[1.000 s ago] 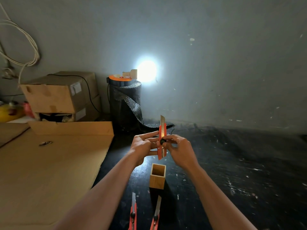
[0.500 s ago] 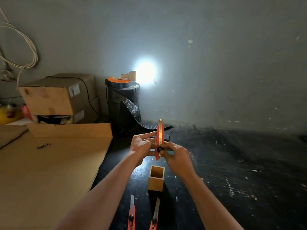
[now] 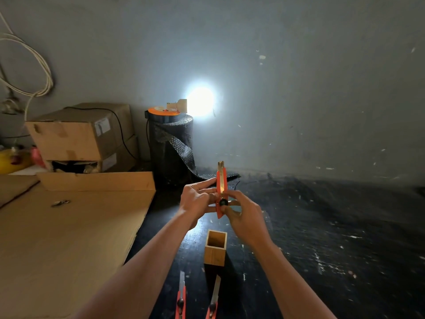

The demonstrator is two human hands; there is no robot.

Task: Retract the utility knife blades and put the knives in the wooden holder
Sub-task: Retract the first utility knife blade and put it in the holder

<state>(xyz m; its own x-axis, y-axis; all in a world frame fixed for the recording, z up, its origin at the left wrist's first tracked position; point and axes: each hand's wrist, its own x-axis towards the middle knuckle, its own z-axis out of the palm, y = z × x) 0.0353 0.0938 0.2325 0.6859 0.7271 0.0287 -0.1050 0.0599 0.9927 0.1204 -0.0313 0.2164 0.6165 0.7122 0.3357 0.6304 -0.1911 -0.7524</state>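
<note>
An orange utility knife (image 3: 221, 180) stands upright in the air, held between both hands. My left hand (image 3: 196, 201) pinches its body from the left. My right hand (image 3: 245, 215) grips its lower end, thumb on the black slider knob. Only a short blade tip shows above the orange body. Below the hands an open square wooden holder (image 3: 215, 248) stands upright on the dark floor, with nothing visible inside. Two more orange knives, the left one (image 3: 181, 295) and the right one (image 3: 213, 298), lie in front of the holder with their blades out.
A flat cardboard sheet (image 3: 69, 238) covers the floor at left, with a small metal object (image 3: 60, 203) on it. Stacked cardboard boxes (image 3: 80, 134) and a black mesh roll (image 3: 171, 146) with a lamp stand at the wall. Dark floor (image 3: 333, 238) spreads to the right.
The blade has slid down into the orange body, from well extended to a short tip. The slider knob moved down under my right thumb. Both hands stayed in place.
</note>
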